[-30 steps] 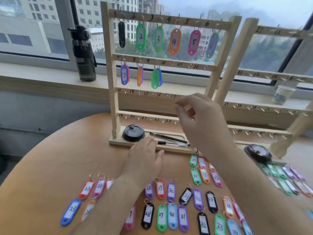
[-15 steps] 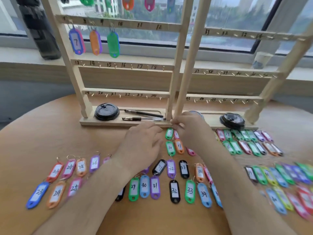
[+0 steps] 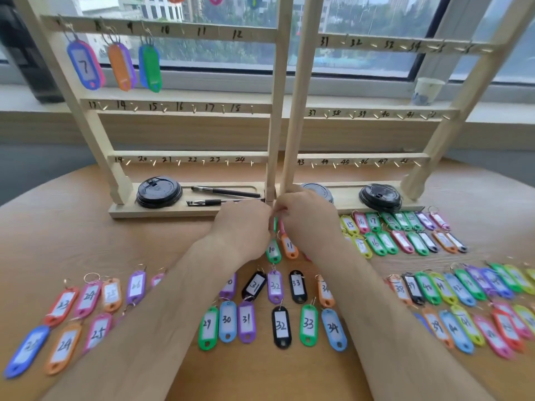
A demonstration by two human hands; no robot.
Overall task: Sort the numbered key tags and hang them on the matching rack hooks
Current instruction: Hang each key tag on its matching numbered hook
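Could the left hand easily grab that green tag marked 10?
Probably yes: the green tag 10 lies in plain view right beside the left hand, with nothing between them.

The key tags [image 3: 308, 325] are green, purple, orange, blue and black (white labels inside). The rack [image 3: 185, 107] is pale wood.

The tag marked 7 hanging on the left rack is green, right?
Not quite: the head view shows the tag marked 7 is blue, not green. It does hang on the left rack.
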